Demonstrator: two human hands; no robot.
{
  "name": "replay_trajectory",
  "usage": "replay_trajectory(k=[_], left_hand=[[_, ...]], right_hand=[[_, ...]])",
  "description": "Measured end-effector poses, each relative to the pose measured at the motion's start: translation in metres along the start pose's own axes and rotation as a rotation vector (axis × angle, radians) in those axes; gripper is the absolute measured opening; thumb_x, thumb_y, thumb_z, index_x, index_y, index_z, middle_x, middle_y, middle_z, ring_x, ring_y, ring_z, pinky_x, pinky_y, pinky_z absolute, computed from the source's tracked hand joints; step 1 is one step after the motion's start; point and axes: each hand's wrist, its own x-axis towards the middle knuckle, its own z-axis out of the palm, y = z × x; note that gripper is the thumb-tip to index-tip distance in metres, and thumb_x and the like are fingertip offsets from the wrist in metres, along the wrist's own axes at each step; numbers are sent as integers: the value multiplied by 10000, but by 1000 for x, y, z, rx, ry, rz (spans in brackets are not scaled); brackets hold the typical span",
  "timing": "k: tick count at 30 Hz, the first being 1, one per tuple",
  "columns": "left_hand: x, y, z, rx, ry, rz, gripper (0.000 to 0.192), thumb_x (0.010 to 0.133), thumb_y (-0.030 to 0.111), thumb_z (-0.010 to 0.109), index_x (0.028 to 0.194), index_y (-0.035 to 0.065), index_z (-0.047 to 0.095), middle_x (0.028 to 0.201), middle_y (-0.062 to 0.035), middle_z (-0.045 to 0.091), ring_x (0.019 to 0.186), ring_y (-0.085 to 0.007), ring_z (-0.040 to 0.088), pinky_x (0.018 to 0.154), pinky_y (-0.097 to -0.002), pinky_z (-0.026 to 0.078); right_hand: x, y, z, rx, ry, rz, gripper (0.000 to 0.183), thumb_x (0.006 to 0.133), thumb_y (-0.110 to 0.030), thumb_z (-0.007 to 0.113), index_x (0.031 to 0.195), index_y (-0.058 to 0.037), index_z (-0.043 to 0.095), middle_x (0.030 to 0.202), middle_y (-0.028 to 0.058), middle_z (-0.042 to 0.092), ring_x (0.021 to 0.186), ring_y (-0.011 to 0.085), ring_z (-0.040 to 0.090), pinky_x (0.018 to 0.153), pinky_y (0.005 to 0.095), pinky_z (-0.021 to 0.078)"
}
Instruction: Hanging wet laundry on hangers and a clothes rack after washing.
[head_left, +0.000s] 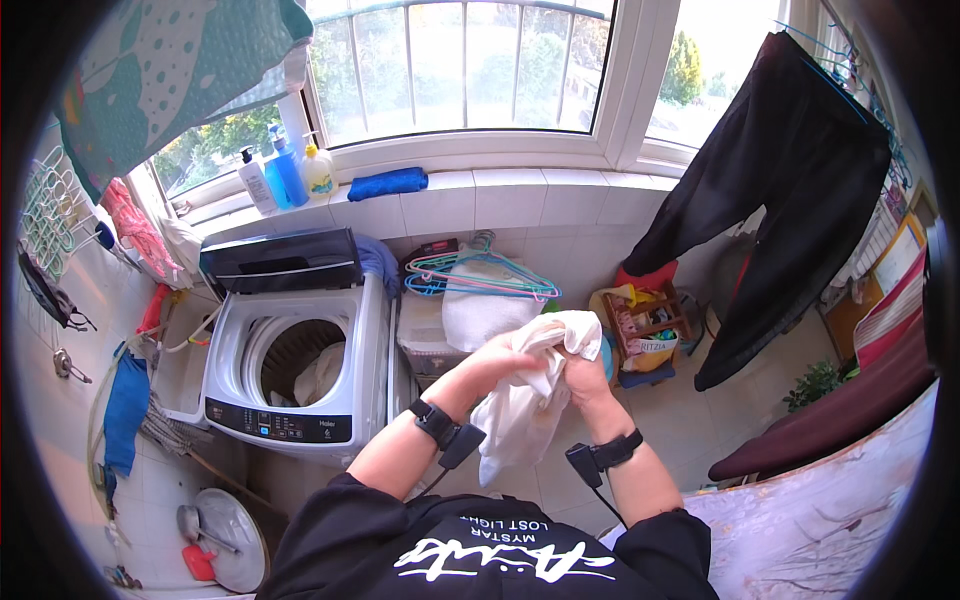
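Both hands grip a crumpled white cloth garment (521, 427) in front of my chest, its lower part hanging down freely. My left hand (506, 356) holds the bunched upper fabric from one side, its fingers partly hidden by folds. On the other side, my right hand (586, 375) is closed around another gathered portion. To the left stands a Haier top-loading washing machine (367, 322) with its dark lid (281, 259) raised. Light-coloured laundry (321, 375) lies inside the drum.
Several plastic hangers (480, 277) rest on a white towel (487, 315) beyond my hands. Black trousers (780, 172) hang at the right, near a small wooden rack (649, 322). Bottles (289, 172) and a folded blue cloth (388, 184) sit on the tiled windowsill (510, 187).
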Motion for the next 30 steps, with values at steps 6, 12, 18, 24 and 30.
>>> replay_trajectory(k=[6, 12, 18, 24, 30], left_hand=[[9, 5, 10, 442, 432, 320, 399, 979, 114, 787, 1362, 6, 757, 1233, -70, 828, 1101, -165, 768, 997, -343, 597], [5, -11, 36, 1058, 663, 544, 278, 880, 129, 825, 1118, 36, 715, 1032, -228, 766, 1006, -486, 738, 852, -522, 603], [6, -37, 10, 278, 273, 79, 298, 1121, 354, 699, 1207, 71, 663, 1115, -62, 730, 936, -205, 744, 800, -388, 604], [16, -22, -14, 116, 176, -59, 293, 1101, 145, 705, 1386, 79, 693, 1142, -56, 757, 860, -88, 691, 741, -262, 572], [-6, 10, -61, 625, 684, 256, 87, 1030, 98, 804, 1030, 19, 767, 929, -57, 776, 785, -148, 752, 719, -312, 641]], right_hand=[[-8, -32, 12, 205, -212, 366, 526, 989, 32, 785, 1496, -61, 676, 1385, 79, 750, 1234, 238, 726, 1050, 406, 596], [13, 9, -3, -629, 119, -154, 329, 970, -134, 812, 1286, -52, 772, 1161, 114, 838, 1091, 241, 805, 940, 393, 616], [37, 76, -61, -389, 48, -291, 182, 985, -124, 792, 1133, -29, 745, 1069, 78, 816, 1004, 263, 792, 859, 399, 611], [18, 13, -33, -988, -78, -269, 246, 955, -130, 835, 1175, -49, 762, 1098, 74, 820, 1029, 245, 789, 894, 392, 611], [26, -34, -77, -471, -199, -1, 366, 975, -20, 787, 1341, -13, 771, 1292, 77, 812, 1187, 197, 750, 1053, 358, 588]])
